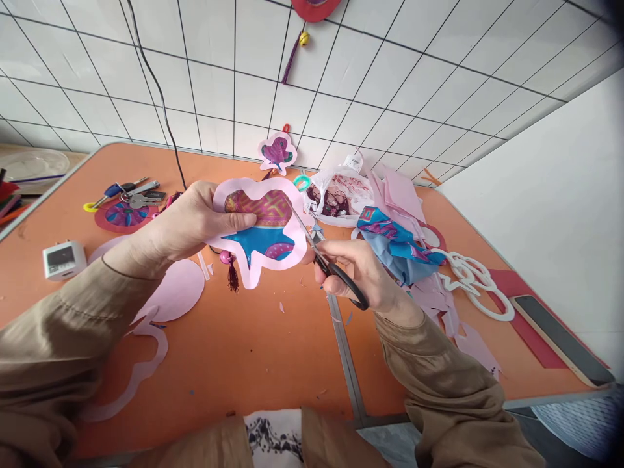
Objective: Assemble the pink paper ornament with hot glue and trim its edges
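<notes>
My left hand [207,218] pinches the left side of a pink-bordered fabric cutout [275,240], thumb on its front. Its wavy outline frames magenta and gold cloth above and bright blue cloth below. My right hand [358,270] grips black-handled scissors [341,279], their blades pointing up and left across the cutout's right edge. Under the cutout shows a pink bead with a dark tassel [233,276]; where it is fastened is hidden. Both hands are above the orange table [263,364].
Behind the hands lie a white plastic bag [341,188] with dark threads and blue patterned cloth [400,247]. Keys [139,198] and a white charger [64,260] sit at left, a phone [563,338] at right. Pink paper pieces [173,289] and small scraps are scattered about.
</notes>
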### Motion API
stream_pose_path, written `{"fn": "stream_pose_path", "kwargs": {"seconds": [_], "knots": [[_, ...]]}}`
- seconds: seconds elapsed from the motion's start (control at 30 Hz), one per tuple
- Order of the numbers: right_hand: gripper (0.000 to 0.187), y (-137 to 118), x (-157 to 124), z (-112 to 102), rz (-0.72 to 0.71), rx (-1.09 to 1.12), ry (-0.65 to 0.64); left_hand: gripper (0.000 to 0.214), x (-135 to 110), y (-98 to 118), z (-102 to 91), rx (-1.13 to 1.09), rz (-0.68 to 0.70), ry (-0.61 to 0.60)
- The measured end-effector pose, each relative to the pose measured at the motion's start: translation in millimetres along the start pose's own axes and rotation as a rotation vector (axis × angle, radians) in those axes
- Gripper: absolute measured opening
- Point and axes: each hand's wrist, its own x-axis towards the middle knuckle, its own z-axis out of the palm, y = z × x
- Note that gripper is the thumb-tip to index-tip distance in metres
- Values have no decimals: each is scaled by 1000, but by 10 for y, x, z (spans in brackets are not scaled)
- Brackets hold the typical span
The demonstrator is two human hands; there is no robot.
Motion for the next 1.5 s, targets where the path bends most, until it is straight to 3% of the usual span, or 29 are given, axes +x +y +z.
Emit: {"fn": "stream_pose_path", "kwargs": {"seconds": [0.73, 1.1, 1.5], "knots": [[66, -28, -25, 9, 41, -6, -34, 21, -21, 55, 2, -12, -43, 3], [63, -21, -29, 17, 23, 10, -6, 48, 6, -41, -29, -71, -86, -11], [65, -69, -45, 11, 46, -39, -7, 48, -6, -11, -13, -169, -130, -18]]}}
